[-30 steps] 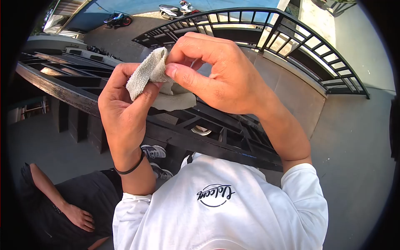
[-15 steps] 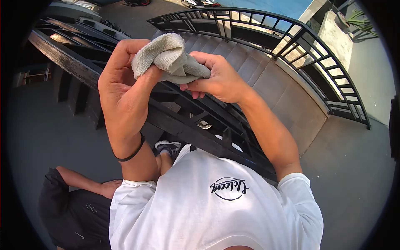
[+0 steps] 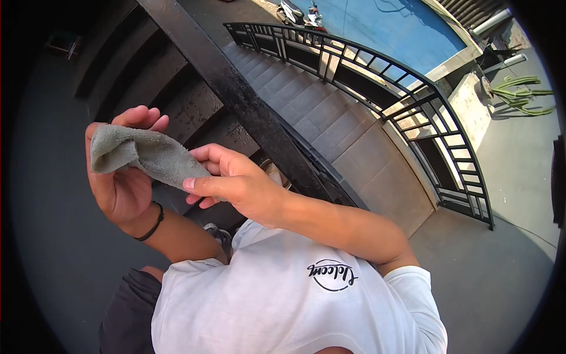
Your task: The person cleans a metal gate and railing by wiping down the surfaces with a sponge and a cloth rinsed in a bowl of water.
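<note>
A damp-looking grey cloth (image 3: 144,154), partly folded and twisted lengthwise, stretches between my two hands. My left hand (image 3: 127,192), with a black band at its wrist, holds the cloth's left end, which lies across the hand. Several of its fingertips show above the cloth, bent loosely. At the other end, my right hand (image 3: 242,183) pinches the cloth, thumb on top and fingers beneath. The part under the right fingers is hidden.
A dark railing beam (image 3: 218,76) runs diagonally just beyond my hands. Stairs (image 3: 289,88) descend behind it, bordered by a black metal railing (image 3: 424,100). A potted cactus (image 3: 522,94) and a parked scooter (image 3: 295,15) are farther off. Someone's dark shorts (image 3: 127,307) show at lower left.
Both hands have moved left and down in view with the cloth, which is now drawn out longer instead of bunched. The left hand has turned, and the view has swung right.
</note>
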`<state>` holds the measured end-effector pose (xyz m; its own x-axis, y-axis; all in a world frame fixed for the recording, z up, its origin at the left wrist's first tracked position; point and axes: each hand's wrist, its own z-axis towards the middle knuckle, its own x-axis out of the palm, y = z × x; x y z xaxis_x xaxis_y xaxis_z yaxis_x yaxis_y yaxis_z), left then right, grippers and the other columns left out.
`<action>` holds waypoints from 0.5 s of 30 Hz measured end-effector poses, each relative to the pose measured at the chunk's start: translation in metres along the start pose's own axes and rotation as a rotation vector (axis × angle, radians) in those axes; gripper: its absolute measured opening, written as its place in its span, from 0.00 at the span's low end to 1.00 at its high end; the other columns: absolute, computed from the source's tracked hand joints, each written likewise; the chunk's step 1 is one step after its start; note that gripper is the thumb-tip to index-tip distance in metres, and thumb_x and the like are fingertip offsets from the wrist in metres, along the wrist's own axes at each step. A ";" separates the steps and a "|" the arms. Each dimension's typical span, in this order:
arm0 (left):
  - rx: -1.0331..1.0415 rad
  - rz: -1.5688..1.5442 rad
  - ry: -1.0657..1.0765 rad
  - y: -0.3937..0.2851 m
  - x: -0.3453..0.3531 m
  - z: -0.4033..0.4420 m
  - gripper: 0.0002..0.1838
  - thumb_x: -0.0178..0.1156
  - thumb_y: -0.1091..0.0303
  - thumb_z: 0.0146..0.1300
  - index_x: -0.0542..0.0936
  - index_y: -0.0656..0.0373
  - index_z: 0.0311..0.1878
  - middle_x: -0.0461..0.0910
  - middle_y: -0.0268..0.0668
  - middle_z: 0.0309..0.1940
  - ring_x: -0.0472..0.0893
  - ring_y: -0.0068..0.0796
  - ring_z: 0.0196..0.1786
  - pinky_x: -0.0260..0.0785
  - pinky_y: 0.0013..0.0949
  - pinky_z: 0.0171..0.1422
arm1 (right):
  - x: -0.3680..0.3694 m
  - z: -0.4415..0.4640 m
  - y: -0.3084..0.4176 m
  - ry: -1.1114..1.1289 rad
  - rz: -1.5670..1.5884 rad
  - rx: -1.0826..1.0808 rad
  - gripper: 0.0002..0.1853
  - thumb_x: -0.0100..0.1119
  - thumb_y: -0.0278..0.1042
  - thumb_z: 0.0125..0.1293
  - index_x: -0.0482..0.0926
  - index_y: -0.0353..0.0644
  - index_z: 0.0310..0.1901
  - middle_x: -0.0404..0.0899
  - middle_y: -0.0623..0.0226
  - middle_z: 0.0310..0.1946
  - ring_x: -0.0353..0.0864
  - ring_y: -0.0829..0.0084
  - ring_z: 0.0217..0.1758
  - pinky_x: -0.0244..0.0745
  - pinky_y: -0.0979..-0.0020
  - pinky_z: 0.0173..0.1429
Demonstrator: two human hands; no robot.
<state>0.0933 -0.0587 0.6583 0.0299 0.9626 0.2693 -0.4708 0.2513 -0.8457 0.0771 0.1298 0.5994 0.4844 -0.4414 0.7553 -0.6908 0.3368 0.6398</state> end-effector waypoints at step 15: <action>-0.410 -0.287 -0.103 0.091 -0.020 -0.042 0.20 0.52 0.53 0.70 0.75 0.64 0.48 0.64 0.33 0.25 0.68 0.26 0.29 0.68 0.32 0.38 | -0.022 0.028 -0.067 -0.444 -0.226 0.101 0.26 0.69 0.43 0.62 0.72 0.41 0.57 0.80 0.72 0.38 0.77 0.80 0.43 0.67 0.76 0.47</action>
<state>0.0873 -0.0509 0.5565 0.0106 0.8390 0.5441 -0.0712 0.5434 -0.8365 0.0977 0.0937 0.5365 0.3680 -0.8122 0.4526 -0.6545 0.1195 0.7466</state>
